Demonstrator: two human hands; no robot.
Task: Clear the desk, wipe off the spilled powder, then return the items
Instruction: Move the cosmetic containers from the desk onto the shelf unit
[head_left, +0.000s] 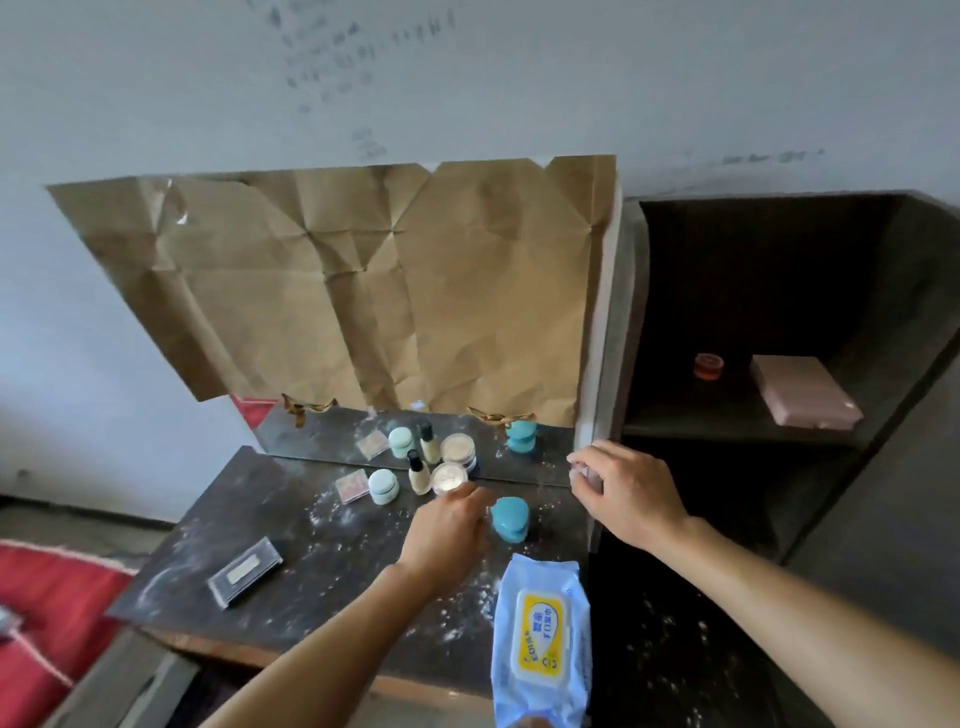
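Head-camera footage looked down on a dark desk (291, 525) dusted with white spilled powder (332, 512), most of it scattered across the middle and right of the top. At the back, against a mirror strip whose upper part was covered by creased brown paper (363, 291), stood a cluster of cosmetics: a small pink compact (352, 486), a pale green jar (383, 486), a cream bottle with a black cap (418, 473) and a clear round powder jar (449, 478). The left hand (449, 540) reached to that powder jar, its fingertips touching the jar's near edge; whether they had closed on it could not be told. Just right of that hand sat a teal jar (510, 518), upright on the desk.

The right hand (621, 491) hovered above the desk's right edge, fingers curled together around something small and pale (too blurred to identify).

A blue pack of wet wipes (540, 644) with a yellow-and-white lid lay at the desk's front right corner, overhanging the edge. A flat black case with a pale label (245, 570) lay well apart from the others on the front left.

Right of the desk stood a dark shelf unit (883, 467), holding a small red jar (709, 366) and a pink box (805, 392) side by side.
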